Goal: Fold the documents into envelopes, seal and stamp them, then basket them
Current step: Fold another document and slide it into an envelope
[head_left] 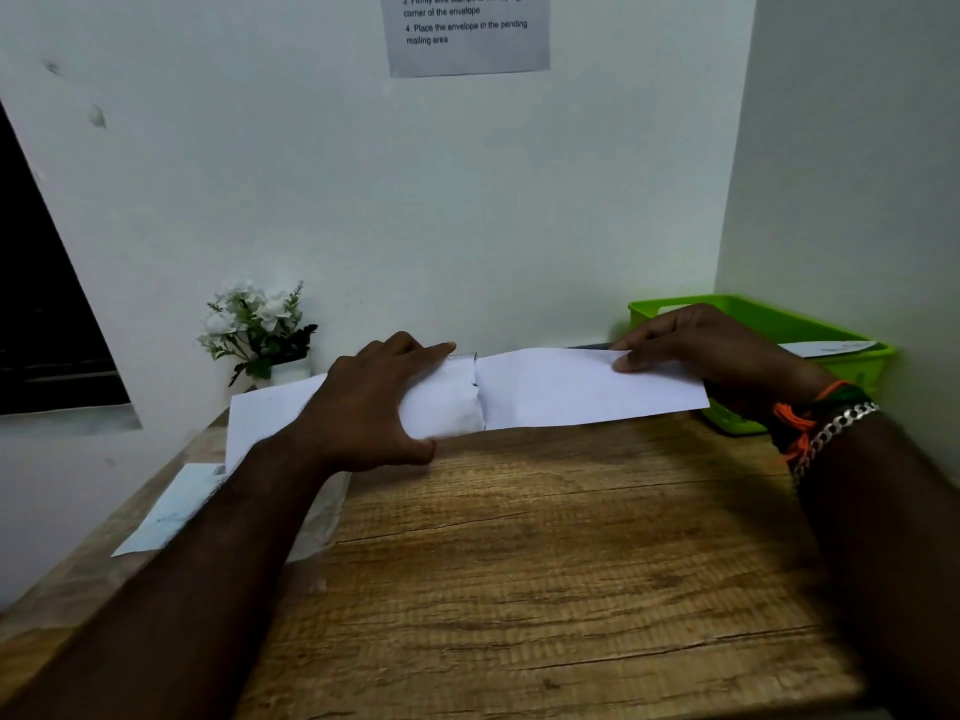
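Document (pixel 587 387), a folded white strip, is being fed into the mouth of a white envelope (pixel 447 402) at the far side of the wooden table (pixel 519 563).

Head view, grasp: the left hand (pixel 363 407) grips the envelope, thumb underneath at the near edge, fingers curled over the top, index finger reaching to the open mouth. The right hand (pixel 691 350) pinches the strip's far right end, thumb on top, remaining fingers hidden behind the paper.

Method, as judged: hold the mouth open with the left index finger, keep the strip flat and square to the opening, and slide leftward without buckling. The mouth edge looks ragged, so a corner could catch there.

Clearances: a green basket (pixel 831 324) stands just behind and beside the right fingers, already holding a white envelope. Loose sheets (pixel 260 423) lie under the left forearm, near the table's left edge. A flower pot (pixel 260 330) stands beyond the left fingers. Open tabletop lies nearer than both hands.
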The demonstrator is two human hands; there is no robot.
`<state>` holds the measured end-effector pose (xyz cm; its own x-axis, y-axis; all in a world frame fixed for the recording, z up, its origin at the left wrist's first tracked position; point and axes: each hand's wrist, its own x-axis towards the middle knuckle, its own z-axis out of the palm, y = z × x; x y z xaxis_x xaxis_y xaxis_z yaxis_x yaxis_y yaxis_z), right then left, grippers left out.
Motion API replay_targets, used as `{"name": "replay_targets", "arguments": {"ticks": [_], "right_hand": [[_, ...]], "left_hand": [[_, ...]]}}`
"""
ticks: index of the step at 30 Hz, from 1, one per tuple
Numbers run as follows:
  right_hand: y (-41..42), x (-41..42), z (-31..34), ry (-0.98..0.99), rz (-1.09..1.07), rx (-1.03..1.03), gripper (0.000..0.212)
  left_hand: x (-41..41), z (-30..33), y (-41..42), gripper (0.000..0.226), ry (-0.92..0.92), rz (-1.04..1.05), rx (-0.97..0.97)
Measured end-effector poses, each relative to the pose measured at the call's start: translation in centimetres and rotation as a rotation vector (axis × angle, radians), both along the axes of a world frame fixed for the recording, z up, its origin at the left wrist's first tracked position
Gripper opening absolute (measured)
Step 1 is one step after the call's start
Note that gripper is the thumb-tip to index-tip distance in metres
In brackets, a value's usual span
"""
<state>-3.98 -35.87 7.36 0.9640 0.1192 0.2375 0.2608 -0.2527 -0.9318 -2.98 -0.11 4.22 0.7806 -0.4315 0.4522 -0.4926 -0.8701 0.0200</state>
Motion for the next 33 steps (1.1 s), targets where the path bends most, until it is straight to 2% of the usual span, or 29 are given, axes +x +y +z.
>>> {"name": "replay_targets", "arguments": {"ticks": [6, 13, 17, 23, 33], "right_hand": [[0.2, 0.3, -0.4, 0.006, -0.046, -0.026, 0.019], [0.5, 0.0, -0.4, -0.008, -0.01, -0.152, 0.013], [0.3, 0.0, -0.3, -0.025, -0.013, -0.146, 0.013], [0.8, -0.5, -0.3, -0.063, 0.018, -0.218, 0.011], [1.4, -0.8, -0.2, -0.094, 0.019, -0.17, 0.01]], "left_hand": [[-0.5, 0.0, -0.9, 0.112, 0.02, -0.02, -0.026], [-0.9, -0.3, -1.4, 0.092, 0.04, 0.022, -0.051], [-0.8, 0.0, -1.4, 0.087, 0.021, 0.054, -0.055], [-0.9, 0.4, -1.2, 0.087, 0.039, 0.079, -0.04], [-1.4, 0.7, -1.3, 0.089, 0.065, 0.107, 0.035]]}}
